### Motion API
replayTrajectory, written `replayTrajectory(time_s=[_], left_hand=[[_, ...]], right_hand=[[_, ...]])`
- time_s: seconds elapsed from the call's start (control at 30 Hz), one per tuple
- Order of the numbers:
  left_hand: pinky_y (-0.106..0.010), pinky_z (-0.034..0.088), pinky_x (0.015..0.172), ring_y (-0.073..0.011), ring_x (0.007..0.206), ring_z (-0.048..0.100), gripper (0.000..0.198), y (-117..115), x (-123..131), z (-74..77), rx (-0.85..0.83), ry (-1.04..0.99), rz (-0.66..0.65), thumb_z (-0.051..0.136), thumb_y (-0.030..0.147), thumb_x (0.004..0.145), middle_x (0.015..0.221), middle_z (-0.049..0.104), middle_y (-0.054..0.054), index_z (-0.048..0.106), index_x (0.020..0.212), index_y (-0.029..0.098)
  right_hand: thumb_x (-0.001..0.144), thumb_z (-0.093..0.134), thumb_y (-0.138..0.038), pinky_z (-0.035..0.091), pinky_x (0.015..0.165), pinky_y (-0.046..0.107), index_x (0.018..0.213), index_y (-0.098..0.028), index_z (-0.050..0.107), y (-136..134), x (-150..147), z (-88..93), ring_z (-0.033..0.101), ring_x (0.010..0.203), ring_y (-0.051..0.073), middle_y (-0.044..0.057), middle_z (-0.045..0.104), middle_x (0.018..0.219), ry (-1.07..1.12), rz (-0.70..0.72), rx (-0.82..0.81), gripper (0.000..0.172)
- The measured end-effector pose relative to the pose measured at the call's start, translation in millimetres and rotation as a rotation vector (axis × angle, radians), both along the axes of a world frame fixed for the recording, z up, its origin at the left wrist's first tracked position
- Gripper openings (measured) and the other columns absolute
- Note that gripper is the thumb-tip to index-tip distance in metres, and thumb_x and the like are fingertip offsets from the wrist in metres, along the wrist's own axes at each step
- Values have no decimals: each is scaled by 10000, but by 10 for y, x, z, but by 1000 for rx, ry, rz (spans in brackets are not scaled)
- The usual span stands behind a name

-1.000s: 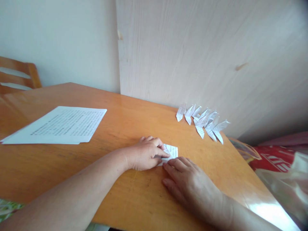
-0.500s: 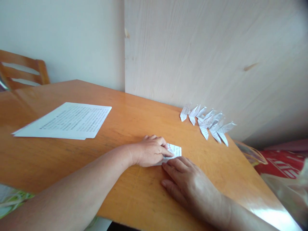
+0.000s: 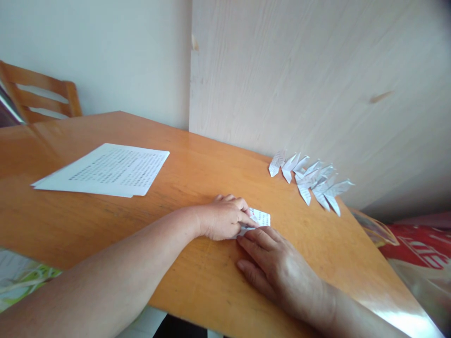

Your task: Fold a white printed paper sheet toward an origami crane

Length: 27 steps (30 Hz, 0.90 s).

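Note:
A small folded piece of printed paper (image 3: 262, 217) lies on the table, partly hidden under both hands. My left hand (image 3: 225, 218) holds it down from the left, its fingers bent and a fingertip pressing on the printed face. At the paper's near edge rests my right hand (image 3: 269, 256), palm down. Its fingers stretch over that edge close to the left fingertips, and its thumb lies apart on the wood. How the paper is folded beneath the hands cannot be made out.
Several folded paper pieces (image 3: 306, 178) form a row by the wooden panel (image 3: 282, 70). A stack of printed sheets (image 3: 112, 171) lies to the left on the orange table (image 3: 197, 164). Behind it stands a wooden chair (image 3: 42, 94). Past the right edge is a red bag (image 3: 419, 244).
The view has shifted slightly, moving the table and stack rightward and a little up in the picture. The right fingers sit slightly further over the paper's near edge; the left hand keeps pressing it.

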<state>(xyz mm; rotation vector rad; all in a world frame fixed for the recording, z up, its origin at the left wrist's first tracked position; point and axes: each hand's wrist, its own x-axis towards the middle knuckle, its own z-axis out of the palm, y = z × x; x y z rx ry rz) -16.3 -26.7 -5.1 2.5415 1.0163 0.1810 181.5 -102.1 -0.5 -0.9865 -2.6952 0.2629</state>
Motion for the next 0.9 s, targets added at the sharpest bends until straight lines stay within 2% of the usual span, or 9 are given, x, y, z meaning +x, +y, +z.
replayTrajectory(time_s=[0.4,0.6,0.9], left_hand=[[-424,312,1012,-253,1173,443,432,20,-7,-46,0,-20,-8,481,245,890,1279,552,6,630,1239,452],[-427,313,1015,-249,1182,444,394,6,2,-14,-2,-3,4,478,278,903,1272,560,7,640,1224,437],[-437,318,1009,-258,1169,444,341,14,-2,-14,-14,-7,10,475,353,930,1277,556,-1,652,1209,438]], right_hand=[[899,585,-254,449,1034,446,1262,-190,610,30,-33,9,516,1128,269,97,617,1156,15,40,1,369],[892,588,-266,414,1067,452,1199,-190,638,40,-38,31,485,1168,268,95,595,1199,-3,61,1,320],[896,600,-365,418,1049,497,1276,-232,614,29,-49,58,486,1194,291,105,589,1221,-34,66,48,403]])
